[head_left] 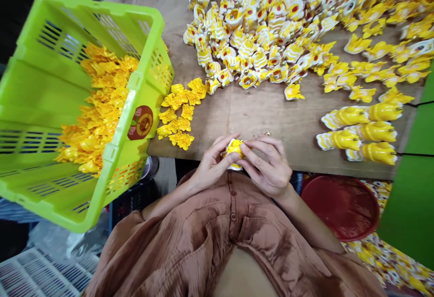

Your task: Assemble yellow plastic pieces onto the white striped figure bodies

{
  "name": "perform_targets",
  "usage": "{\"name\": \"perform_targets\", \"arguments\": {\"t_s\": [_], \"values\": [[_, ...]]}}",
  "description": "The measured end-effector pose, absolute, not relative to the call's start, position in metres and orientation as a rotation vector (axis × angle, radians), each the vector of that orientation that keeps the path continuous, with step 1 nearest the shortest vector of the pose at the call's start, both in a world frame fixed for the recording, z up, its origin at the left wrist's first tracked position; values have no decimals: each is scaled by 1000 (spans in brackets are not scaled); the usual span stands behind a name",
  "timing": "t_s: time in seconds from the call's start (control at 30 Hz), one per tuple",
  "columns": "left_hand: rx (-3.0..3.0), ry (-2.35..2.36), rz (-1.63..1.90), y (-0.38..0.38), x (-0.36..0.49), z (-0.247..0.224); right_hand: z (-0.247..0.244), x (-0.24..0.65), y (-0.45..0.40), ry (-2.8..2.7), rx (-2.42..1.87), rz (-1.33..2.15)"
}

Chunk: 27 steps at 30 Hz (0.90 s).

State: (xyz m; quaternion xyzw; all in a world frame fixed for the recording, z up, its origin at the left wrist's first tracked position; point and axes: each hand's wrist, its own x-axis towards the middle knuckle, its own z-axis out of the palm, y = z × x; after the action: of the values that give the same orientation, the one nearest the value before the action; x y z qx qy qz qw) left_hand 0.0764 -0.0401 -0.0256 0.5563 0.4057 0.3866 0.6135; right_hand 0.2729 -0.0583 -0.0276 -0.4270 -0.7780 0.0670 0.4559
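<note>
The yellow-and-white figurine (234, 146) lies between the left hand (213, 160) and right hand (270, 165), both pinching it, its visible length running toward the brown shirt (200, 229).

I face a wooden table (257, 107), its brown top lightly marked and catching a soft, pale sheen toward the far left. At its right end, beside me, is a flat green surface (407, 193), with two thin black cords (422, 103) reaching over its edge. Low on my left I see a white slatted crate (44, 272) near crumpled clear plastic (57, 238); the far left corner is in deep shadow.
</note>
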Motion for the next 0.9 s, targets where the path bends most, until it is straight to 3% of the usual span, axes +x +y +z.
{"name": "perform_targets", "arguments": {"t_s": [0.9], "values": [[1294,938,889,-41,77,-27,-25,274,-60,-1958,-1049,160]]}}
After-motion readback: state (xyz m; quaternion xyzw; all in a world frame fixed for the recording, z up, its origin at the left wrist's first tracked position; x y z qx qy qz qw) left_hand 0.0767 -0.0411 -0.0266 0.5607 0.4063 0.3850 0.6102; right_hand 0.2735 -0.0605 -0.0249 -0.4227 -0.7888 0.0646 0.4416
